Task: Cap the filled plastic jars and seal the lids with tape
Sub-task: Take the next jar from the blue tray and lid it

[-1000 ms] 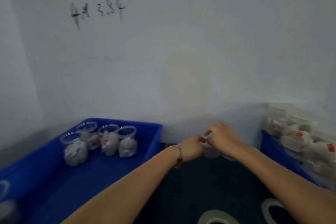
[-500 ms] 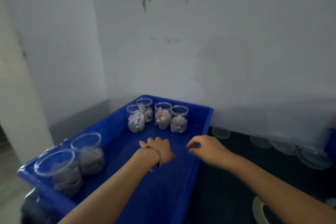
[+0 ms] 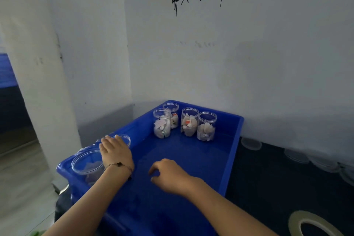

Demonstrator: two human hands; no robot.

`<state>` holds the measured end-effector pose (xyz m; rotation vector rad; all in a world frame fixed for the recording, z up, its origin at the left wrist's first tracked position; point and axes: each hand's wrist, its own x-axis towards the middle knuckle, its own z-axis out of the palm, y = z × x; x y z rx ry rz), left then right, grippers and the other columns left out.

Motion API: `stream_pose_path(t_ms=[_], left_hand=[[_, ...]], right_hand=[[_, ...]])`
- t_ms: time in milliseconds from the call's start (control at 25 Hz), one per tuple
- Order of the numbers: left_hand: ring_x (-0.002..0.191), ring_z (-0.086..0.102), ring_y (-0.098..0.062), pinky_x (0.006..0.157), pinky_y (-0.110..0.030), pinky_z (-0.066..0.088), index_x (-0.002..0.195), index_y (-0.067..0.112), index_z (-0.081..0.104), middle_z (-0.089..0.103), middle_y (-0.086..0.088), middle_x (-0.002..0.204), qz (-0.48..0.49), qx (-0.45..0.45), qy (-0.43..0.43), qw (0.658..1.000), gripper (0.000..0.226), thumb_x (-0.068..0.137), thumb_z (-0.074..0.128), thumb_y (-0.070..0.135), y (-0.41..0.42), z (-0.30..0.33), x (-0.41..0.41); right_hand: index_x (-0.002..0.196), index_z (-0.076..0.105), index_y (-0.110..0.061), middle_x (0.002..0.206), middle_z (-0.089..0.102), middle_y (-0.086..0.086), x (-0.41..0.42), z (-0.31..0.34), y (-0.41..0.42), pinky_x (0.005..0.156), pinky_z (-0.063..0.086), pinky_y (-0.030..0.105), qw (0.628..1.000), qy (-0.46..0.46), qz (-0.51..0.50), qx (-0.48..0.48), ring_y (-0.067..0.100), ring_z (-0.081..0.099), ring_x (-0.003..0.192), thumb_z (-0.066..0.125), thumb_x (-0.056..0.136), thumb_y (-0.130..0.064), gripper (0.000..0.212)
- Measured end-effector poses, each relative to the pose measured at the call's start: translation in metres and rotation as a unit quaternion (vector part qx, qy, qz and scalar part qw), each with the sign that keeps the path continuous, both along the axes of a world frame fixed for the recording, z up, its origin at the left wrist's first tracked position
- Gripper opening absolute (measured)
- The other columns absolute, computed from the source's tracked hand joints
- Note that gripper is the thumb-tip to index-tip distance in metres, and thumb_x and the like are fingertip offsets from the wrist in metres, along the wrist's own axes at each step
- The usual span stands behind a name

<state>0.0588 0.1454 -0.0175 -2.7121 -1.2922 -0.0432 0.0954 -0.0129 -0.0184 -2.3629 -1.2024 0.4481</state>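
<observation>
Open clear plastic jars filled with white packets stand in a blue tray (image 3: 232, 140). Several are grouped at its far end, among them one (image 3: 161, 125) on the left and one (image 3: 206, 127) on the right. Two more stand at the near left corner. My left hand (image 3: 115, 152) lies over the mouth of one jar (image 3: 125, 138), fingers fairly straight on its rim; the other jar (image 3: 86, 163) is just left of my wrist. My right hand (image 3: 168, 175) hovers over the tray's bare floor, fingers loosely curled, holding nothing. A tape roll (image 3: 314, 223) lies at the bottom right.
Clear lids lie along the wall on the dark table right of the tray, such as one lid (image 3: 251, 142) and another lid (image 3: 297, 156). A white wall stands close behind, with a pillar on the left.
The view swung left from the lids to the tray. My left hand moved left onto the near-corner jar; my right hand followed over the tray floor.
</observation>
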Motion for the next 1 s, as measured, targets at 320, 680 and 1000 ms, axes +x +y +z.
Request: stream_pose_path(t_ms=[320, 680, 1000], left_hand=[[0.14, 0.02, -0.04, 0.109, -0.064, 0.012, 0.149, 0.011, -0.006, 0.028, -0.024, 0.149, 0.047, -0.035, 0.001, 0.998, 0.117, 0.072, 0.049, 0.08, 0.036, -0.002, 0.008], [0.104, 0.053, -0.047, 0.083, -0.051, 0.046, 0.133, 0.004, 0.026, 0.045, -0.027, 0.12, -0.024, -0.092, -0.223, 0.97, 0.097, 0.065, 0.081, 0.046, 0.006, 0.018, 0.007], [0.11, 0.05, -0.039, 0.085, -0.041, 0.045, 0.136, 0.023, 0.016, 0.033, -0.02, 0.134, -0.269, -0.206, -0.329, 0.881, 0.105, 0.06, 0.084, 0.044, -0.123, 0.077, 0.03]], right_hand=[[0.128, 0.053, -0.019, 0.132, 0.041, 0.003, -0.004, 0.02, -0.035, 0.091, 0.044, 0.034, 0.999, -0.017, -0.006, -0.031, 0.024, 0.047, 0.115, 0.049, 0.097, -0.024, 0.031], [0.121, 0.057, -0.021, 0.129, 0.044, -0.002, 0.013, 0.043, -0.106, 0.089, 0.047, 0.031, 0.994, -0.04, -0.097, 0.039, 0.016, 0.051, 0.109, 0.05, 0.096, -0.025, 0.027], [0.143, 0.032, -0.022, 0.142, 0.039, -0.001, 0.017, 0.054, -0.144, 0.101, 0.042, 0.029, 0.968, -0.045, -0.203, 0.143, 0.015, 0.044, 0.126, 0.065, 0.088, -0.026, 0.064]])
